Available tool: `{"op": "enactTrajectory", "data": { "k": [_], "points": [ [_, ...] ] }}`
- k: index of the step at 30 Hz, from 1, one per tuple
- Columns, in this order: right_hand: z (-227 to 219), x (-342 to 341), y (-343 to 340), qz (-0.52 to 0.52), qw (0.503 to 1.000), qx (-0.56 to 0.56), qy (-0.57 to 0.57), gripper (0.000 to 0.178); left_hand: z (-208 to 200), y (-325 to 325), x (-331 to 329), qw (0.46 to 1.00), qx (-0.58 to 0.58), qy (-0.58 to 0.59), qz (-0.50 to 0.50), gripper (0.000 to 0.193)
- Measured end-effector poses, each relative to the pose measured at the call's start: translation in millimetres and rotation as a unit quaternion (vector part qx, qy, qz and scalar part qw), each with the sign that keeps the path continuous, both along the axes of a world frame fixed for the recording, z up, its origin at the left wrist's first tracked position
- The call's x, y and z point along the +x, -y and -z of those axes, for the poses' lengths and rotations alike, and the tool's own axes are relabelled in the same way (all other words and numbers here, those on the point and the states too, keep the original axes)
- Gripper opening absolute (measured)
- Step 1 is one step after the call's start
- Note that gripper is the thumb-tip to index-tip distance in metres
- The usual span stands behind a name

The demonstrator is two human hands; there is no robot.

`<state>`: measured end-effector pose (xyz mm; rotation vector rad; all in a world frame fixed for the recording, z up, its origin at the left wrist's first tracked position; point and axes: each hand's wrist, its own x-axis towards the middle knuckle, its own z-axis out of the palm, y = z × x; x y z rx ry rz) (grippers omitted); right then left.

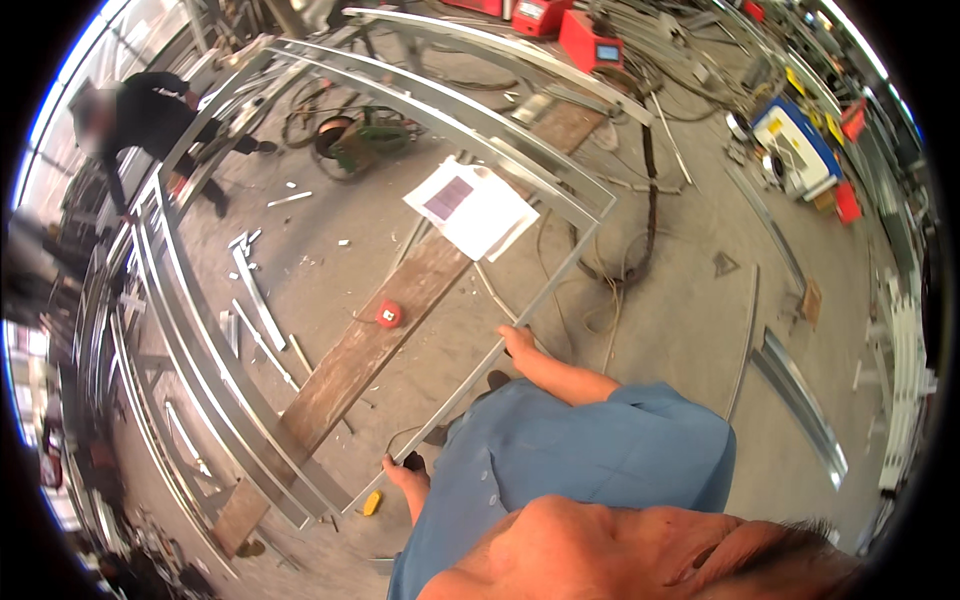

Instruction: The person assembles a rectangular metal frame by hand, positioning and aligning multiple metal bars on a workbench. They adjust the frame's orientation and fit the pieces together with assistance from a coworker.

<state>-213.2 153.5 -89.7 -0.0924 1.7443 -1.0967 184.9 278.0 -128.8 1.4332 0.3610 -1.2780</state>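
Closest in, the person's blue shirt point(590, 450) fills the lower middle. The left hand point(405, 478) is closed around the near bar of a large metal frame point(478, 369), close to its left-hand corner. The right hand point(518, 342) grips the same bar further along, toward the other corner. The frame spreads out in front of the person, its long pale rails running away on both sides. Just beyond the left hand's corner, a small yellow object point(372, 503) lies low down; its kind is hard to tell.

Within the outline of the frame, a worn wooden plank point(345, 375) runs slantwise, with a round red tape measure point(389, 314) resting on it. At the plank's farther stretch lie white paper sheets point(490, 215), the top one bearing a dark block. To the left, cut metal strips point(258, 298) are scattered on the concrete floor point(310, 240); to the right, a shiny metal channel point(805, 410) lies on its own.

Farther out, a green machine with a reel point(362, 145) stands past the strips, and a co-worker in dark clothes point(150, 118) bends over the frame's far left end, one arm reaching down to it. Red boxy machines point(590, 42) sit at the back, cables trailing around them
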Motion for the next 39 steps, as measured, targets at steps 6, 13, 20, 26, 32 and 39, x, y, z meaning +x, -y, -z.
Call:
{"op": "enactTrajectory", "data": {
  "k": [6, 13, 20, 26, 32, 39],
  "points": [
    [22, 0, 1, 0.031, 0.999, -0.023, -0.011, 0.027, -16, 4, -9, 0.999, -0.019, 0.017, 0.031, 0.03],
    [17, -1, 1, 0.029, 0.999, -0.025, -0.015, 0.034, -20, 5, -13, 0.998, -0.03, 0.039, 0.031, 0.029],
    [35, -10, -2, 0.026, 1.0, -0.01, 0.013, 0.043, -24, 9, -17, 0.999, -0.015, 0.038, -0.008, 0.027],
    [32, -6, 5, 0.041, 0.997, -0.044, 0.048, 0.031, -22, 13, -14, 0.997, 0.025, 0.07, -0.014, 0.031],
    [-2, 0, 8, 0.012, 0.997, -0.023, 0.068, 0.037, -46, 12, -22, 0.99, 0.089, 0.105, -0.011, 0.042],
    [1, -8, 2, -0.004, 0.997, -0.003, 0.082, 0.044, -133, -13, 67, 0.908, 0.134, 0.104, 0.383, 0.053]
  ]
}}
